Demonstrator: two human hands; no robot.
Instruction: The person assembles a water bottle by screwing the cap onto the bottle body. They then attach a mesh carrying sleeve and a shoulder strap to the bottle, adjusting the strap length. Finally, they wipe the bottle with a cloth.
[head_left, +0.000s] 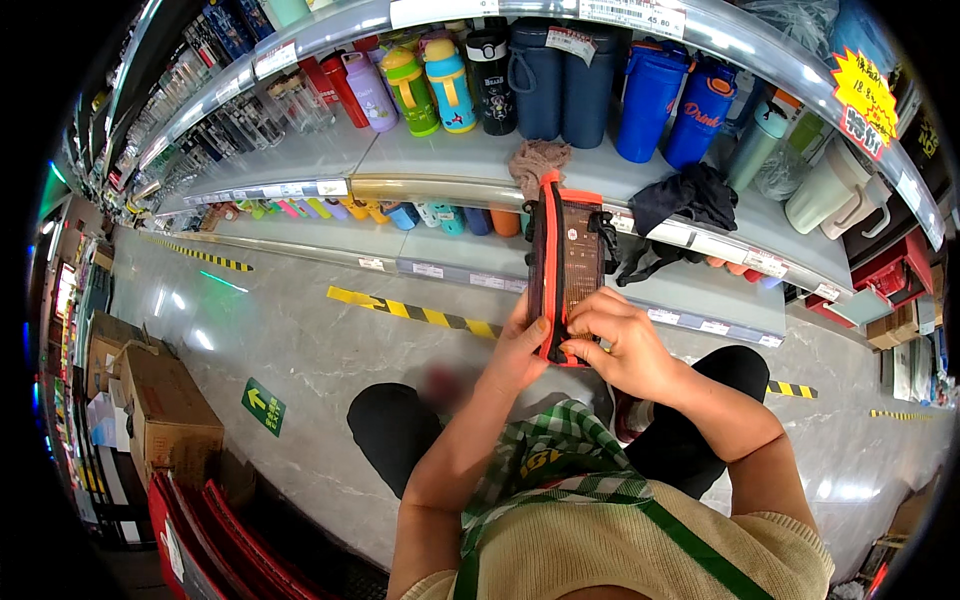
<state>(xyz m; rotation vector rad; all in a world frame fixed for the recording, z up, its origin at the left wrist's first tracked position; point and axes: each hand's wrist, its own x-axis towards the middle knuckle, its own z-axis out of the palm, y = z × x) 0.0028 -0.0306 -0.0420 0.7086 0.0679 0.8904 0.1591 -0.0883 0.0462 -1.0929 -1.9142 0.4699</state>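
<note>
In front of the shelves I hold a dark pouch (546,270) with red-orange edging and a see-through panel that looks like a phone screen. My left hand (518,352) is closed around its lower left side, thumb on the front. The fingers of my right hand (625,345) are bent and pinched against its lower right edge; whatever small part lies between them is hidden. Just beyond the pouch's top, a crumpled brown cloth (540,165) lies at the shelf edge. A black cloth (685,197) with a hanging strap drapes over the edge to the right.
Water bottles, including a yellow-and-blue one (450,85) and a blue one (650,100), line the shelf (420,160). A pale jug (835,185) stands right. More bottles fill the low shelf. Cardboard boxes (170,410) and red panels (215,540) are at the left. Striped tape (410,311) marks the floor.
</note>
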